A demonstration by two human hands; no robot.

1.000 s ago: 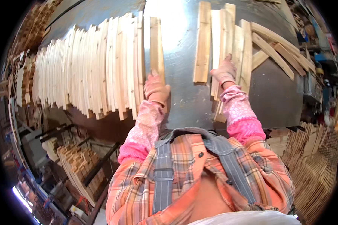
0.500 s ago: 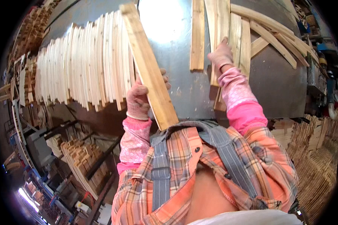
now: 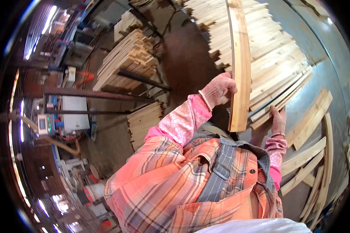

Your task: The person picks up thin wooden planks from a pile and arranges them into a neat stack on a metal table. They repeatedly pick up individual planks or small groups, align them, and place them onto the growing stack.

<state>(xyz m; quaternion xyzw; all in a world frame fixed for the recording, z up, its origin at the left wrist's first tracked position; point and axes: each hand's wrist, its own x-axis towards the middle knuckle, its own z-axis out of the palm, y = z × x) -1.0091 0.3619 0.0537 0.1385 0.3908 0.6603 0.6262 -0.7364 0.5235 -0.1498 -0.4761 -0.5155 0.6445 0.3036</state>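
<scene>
The left hand (image 3: 218, 90) was closed around a long curved wooden slat (image 3: 240, 66), holding it up on end. The right hand (image 3: 278, 121) lay flat on a row of slats (image 3: 276, 73) on the grey worktop (image 3: 322, 70), just beside the left hand.

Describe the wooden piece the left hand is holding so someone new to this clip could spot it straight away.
Start at the wide row of pale wooden slats laid side by side on the grey metal table. In front of that row, the left hand, in a pink knitted glove, grips one long curved slat. Unlike its flat-lying neighbours, it is lifted clear and stands nearly upright.
</scene>
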